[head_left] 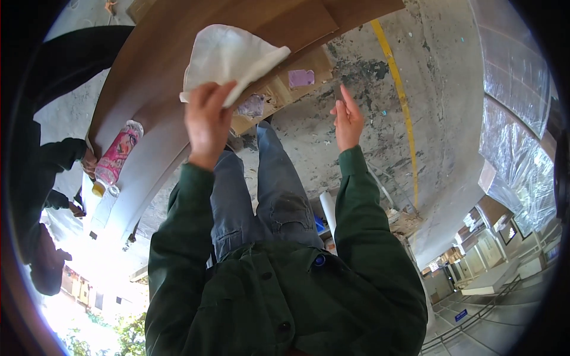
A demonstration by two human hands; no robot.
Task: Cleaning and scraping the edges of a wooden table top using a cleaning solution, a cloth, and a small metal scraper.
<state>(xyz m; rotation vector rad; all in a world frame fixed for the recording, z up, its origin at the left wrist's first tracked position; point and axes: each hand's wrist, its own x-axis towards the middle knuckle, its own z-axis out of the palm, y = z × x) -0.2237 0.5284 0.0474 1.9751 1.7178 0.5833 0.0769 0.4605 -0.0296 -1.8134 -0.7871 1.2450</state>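
My left hand (206, 126) is closed on the lower edge of a white cloth (228, 56), fingers pinched over it. The cloth spreads out beyond the hand, roughly fan-shaped, above the brown tabletop, and its right-hand border looks folded or rolled over. Off to the right, my right hand (348, 121) is raised over the floor, away from the cloth. Its index finger points up and the other fingers are partly bent; nothing shows in its grasp.
On the brown table (157, 77) at left lies a pink-labelled clear bottle (119, 153). Another person's hand (89, 163) is beside it. Below the table edge is a taped cardboard piece (279, 98). A yellow line (399, 86) crosses the concrete floor; plastic-wrapped goods (516, 148) stand far right.
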